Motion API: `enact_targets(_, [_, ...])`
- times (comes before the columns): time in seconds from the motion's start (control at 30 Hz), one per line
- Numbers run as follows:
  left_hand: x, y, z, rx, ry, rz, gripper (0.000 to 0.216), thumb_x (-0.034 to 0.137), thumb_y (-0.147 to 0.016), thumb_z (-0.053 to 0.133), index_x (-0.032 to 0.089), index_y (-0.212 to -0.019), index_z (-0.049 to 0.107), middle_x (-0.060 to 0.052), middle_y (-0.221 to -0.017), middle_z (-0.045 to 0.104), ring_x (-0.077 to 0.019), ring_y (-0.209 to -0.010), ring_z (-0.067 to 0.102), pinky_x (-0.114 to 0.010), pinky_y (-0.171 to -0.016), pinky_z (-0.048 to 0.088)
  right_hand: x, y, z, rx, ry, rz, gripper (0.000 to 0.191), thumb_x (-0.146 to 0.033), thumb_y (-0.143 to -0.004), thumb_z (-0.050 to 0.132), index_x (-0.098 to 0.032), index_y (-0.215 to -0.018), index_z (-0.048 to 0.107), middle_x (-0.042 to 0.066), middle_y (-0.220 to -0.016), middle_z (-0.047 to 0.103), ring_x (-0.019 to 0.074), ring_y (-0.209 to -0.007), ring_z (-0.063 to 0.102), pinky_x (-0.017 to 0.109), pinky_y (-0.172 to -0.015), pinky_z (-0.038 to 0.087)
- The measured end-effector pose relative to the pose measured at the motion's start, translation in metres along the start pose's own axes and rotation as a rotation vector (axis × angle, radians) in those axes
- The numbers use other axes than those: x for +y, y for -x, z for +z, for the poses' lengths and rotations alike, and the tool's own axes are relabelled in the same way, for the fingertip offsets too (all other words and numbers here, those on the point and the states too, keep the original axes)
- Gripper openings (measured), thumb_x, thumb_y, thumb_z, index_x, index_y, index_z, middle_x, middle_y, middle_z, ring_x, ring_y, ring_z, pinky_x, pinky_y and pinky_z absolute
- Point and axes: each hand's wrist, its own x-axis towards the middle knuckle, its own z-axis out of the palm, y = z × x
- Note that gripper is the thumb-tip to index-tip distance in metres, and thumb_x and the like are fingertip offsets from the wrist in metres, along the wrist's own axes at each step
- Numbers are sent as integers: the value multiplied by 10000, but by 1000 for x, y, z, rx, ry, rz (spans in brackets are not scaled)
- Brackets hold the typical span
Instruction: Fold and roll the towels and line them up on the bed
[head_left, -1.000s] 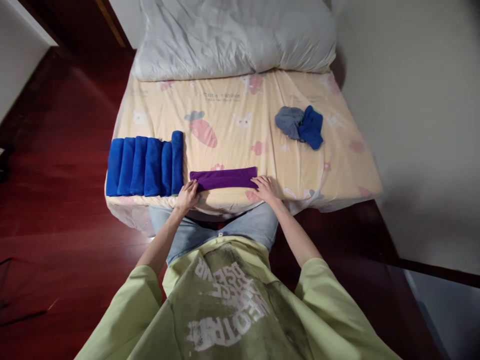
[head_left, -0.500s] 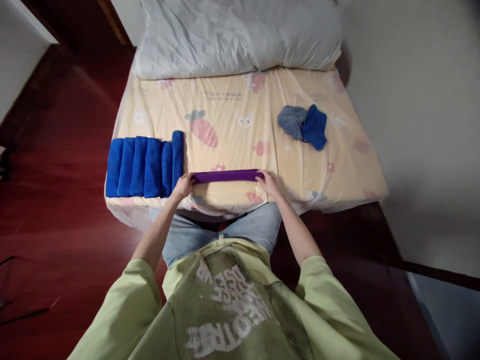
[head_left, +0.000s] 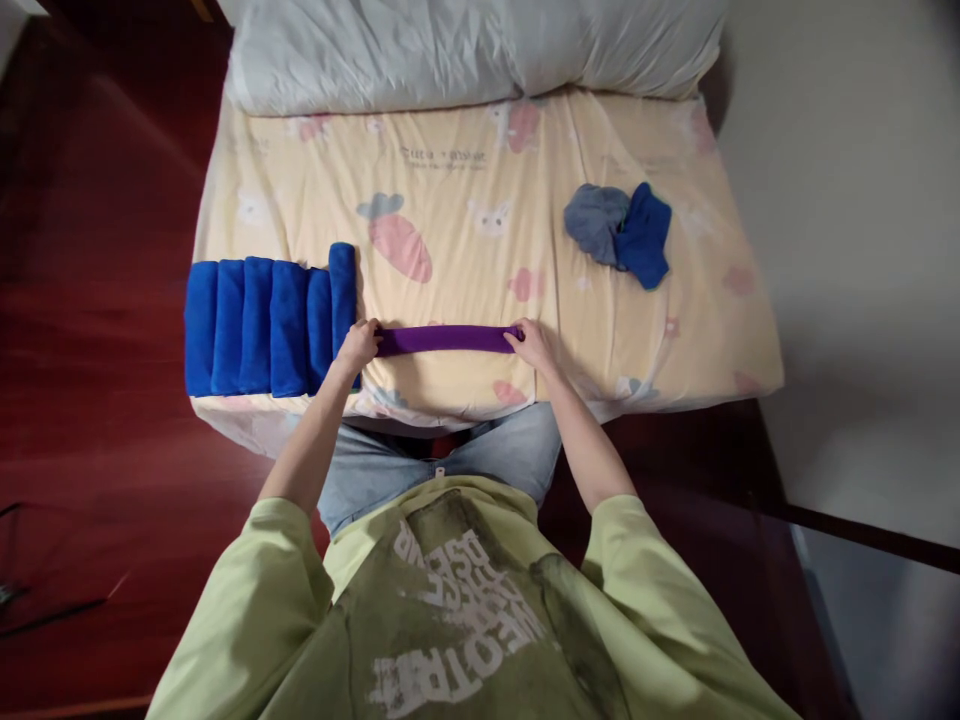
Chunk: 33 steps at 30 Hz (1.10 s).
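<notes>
A purple cloth [head_left: 446, 341], folded or rolled into a long narrow strip, stretches sideways between my hands over the near part of the bed. My left hand [head_left: 358, 345] pinches its left end, and my right hand [head_left: 531, 344] grips the right end. Just left of my left hand, several rolled blue towels [head_left: 255, 325] lie side by side in a row. The rightmost blue roll [head_left: 343, 290] sticks out farther back than the others, and my left hand partly covers its near end.
The bed [head_left: 465, 235] has a cream sheet printed with carrots and rabbits. A crumpled grey cloth [head_left: 596, 222] and a blue cloth [head_left: 643, 238] lie together at the right. A large pale bedding bundle [head_left: 480, 50] spans the back. A wall [head_left: 855, 250] stands to the right.
The view has shifted slightly closer to the bed. Both hands still hold the purple strip by its ends, and its left end now sits nearer the blue rolls.
</notes>
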Motion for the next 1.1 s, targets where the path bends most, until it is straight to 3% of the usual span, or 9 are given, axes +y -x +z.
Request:
enact_targets(0.13, [11, 21, 11, 126, -74, 156, 261, 142, -962, 468, 157, -1111, 681, -195, -1192, 662, -363, -1170, 604, -492, -1000, 490, -15, 20, -3, 117, 106, -178, 232, -288, -970, 602, -187, -1146, 712, 152, -1196, 694, 301, -1136, 613, 452, -1053, 481])
enact_targets(0.27, [18, 44, 25, 126, -87, 229, 320, 150, -931, 483, 121, -1193, 665, -221, -1178, 644, -374, -1155, 584, -500, -993, 474, -23, 40, -4, 58, 232, -312, 344, -164, -983, 486, -174, -1200, 752, 163, -1252, 694, 333, -1241, 553, 530, -1134, 374])
enact_targets(0.47, [18, 47, 28, 115, -174, 239, 343, 195, -932, 540, 107, -1246, 646, -233, -1187, 646, -376, -1128, 592, -491, -955, 456, -23, 55, -9, 23, 334, -407, 434, -304, -969, 597, -146, -1363, 683, 171, -1406, 661, 355, -1301, 527, 539, -1109, 376])
enact_targets(0.67, [21, 32, 8, 52, -260, 321, 316, 113, -991, 437, 85, -1209, 666, -234, -1097, 668, -327, -1005, 631, -461, -904, 442, -31, 42, -21, -30, 475, -466, 405, -175, -939, 562, -128, -1317, 698, 200, -1268, 719, 357, -1212, 582, 558, -1094, 397])
enact_targets(0.8, [12, 41, -11, 52, -295, 345, 326, 69, -971, 460, 101, -1211, 678, -187, -1046, 682, -281, -960, 648, -415, -882, 436, -37, 49, -33, -54, 400, -537, 395, -162, -918, 550, -188, -1270, 727, 163, -1202, 744, 336, -1169, 631, 536, -1060, 466])
enact_targets(0.97, [-16, 73, -30, 78, -296, 404, 303, 103, -988, 461, 137, -1159, 709, -163, -1038, 689, -269, -967, 640, -399, -879, 431, -59, 106, -50, -59, 112, -608, 362, -219, -956, 541, -263, -1254, 741, 126, -1145, 743, 301, -1092, 696, 497, -1001, 563])
enact_targets(1.1, [-38, 82, -53, 109, -316, 502, 322, 155, -1029, 425, 164, -1177, 711, -165, -1083, 689, -277, -1031, 619, -404, -896, 425, -99, 169, -45, -99, -12, -735, 342, -183, -950, 594, -334, -1214, 750, 91, -1029, 744, 299, -1018, 710, 516, -936, 586])
